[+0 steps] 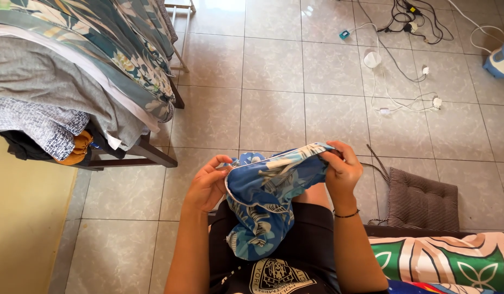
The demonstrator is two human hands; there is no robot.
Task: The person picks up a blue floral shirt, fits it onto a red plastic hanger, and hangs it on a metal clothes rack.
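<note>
Head view, looking down at a seated person's lap and a tiled floor point(274, 71).

Left hand point(207, 184): fingers curled, thumb and fingertips pinching the left end of a blue floral cloth point(265, 193) along its white-edged hem. Right hand point(342, 171): closed on the right end of the same hem, fingers folded over the fabric; a thin dark band sits on that wrist. The hem is stretched between the two hands, slanting up toward the right. The rest of the cloth hangs bunched below the hem and rests on the lap, over dark shorts point(312, 228). A dark shirt with a pale crest point(276, 275) shows at the bottom edge.

Surroundings:
- Upper left: a rack point(154, 152) with dark legs carries a pile of laundry point(72, 71), with leaf-print sheets on top, grey fabric below, a speckled piece and an orange piece at the lower edge.
- Lower left: a yellow mat point(23, 218) on the floor.
- Right of the right hand: a brown striped cushion point(423, 201) on the floor, near but not touching.
- Lower right: green, white and red patterned fabric point(448, 261) just beside the right forearm.
- Top right: tangled black and white cables point(404, 32), well apart from the hands, and a white and blue iron point(499, 61) at the frame edge.
</note>
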